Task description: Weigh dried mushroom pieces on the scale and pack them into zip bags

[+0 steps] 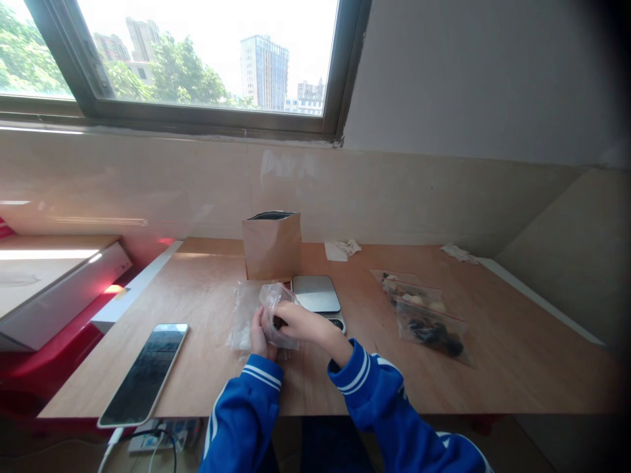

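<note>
Clear, crinkled plastic bag [271, 295]: between our hands, just below the middle of the frame; its thin film could fold shut or tip if our support slackens.
Left hand [259, 336]: we grasp the bag's left side with it; a loose hold could let the bag sag.
Right hand [293, 320]: its fingers reach into the bag's mouth beside something dark; we cannot tell whether they pinch it. A careless pull could snag the film and spill that.
Flat, transparent plastic packaging [241, 332]: left of and beneath our hands; its slick layers could cling and slide along.
Silver-topped, flat scale [315, 293]: near the centre, partly hidden by our right hand; a low sweep could jolt it.
Upright, brown paper pouch [273, 253]: open-topped, above the scale's left edge; it looks light, so a bump could topple it.
Black-screened, slab-shaped phone [145, 374]: lower left, seemingly overhanging the wooden table's [207, 368] front edge; a tug on its white plastic-coated cable [113, 440] could drag it off.
</note>
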Motion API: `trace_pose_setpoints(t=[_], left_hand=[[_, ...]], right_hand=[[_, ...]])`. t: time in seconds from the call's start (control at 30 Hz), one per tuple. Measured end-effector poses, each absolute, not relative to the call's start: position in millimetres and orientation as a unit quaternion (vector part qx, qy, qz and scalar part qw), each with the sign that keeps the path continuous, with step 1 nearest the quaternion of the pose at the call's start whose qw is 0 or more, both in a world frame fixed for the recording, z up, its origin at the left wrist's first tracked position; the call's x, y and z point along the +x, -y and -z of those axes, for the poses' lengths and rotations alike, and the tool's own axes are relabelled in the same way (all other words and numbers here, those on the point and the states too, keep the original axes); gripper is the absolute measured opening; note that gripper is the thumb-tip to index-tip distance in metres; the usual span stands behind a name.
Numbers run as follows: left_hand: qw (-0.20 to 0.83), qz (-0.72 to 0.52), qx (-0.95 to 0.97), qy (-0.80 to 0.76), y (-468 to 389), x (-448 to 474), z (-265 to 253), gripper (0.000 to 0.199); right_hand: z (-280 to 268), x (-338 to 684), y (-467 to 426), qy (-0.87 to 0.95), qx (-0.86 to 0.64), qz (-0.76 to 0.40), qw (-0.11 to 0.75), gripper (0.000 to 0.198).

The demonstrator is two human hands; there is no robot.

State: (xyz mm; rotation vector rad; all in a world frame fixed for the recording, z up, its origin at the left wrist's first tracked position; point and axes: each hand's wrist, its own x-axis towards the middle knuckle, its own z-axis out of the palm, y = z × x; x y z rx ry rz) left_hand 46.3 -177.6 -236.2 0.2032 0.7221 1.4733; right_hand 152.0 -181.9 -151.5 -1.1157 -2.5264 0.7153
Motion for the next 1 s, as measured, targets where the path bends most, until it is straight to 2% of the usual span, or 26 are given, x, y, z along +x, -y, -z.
trace_pose_setpoints(t=[0.2,0.37,0.47,0.6,0.77,1.0], left_hand=[[0.694,-0.645,0.070,-0.312,177,46,232,0.033],[0.691,-0.654,0.069,-0.302,175,44,234,0.031],[0.696,-0.642,0.084,-0.311,176,42,236,0.030],[0.698,-0.638,0.084,-0.316,176,42,236,0.030],[0.703,-0.633,0.081,-0.315,174,42,236,0.029],[0.704,-0.634,0.070,-0.312,174,44,236,0.027]], right_hand=[[146,163,178,0.823,-0.346,-0.340,0.294,0.038],[133,174,166,0.759,-0.328,-0.388,0.408,0.031],[112,176,146,0.735,-0.321,-0.339,0.492,0.028],[69,168,105,0.726,-0.326,-0.187,0.577,0.026],[42,148,52,0.749,-0.387,-0.049,0.536,0.025],[74,136,30,0.786,-0.443,-0.011,0.431,0.032]])
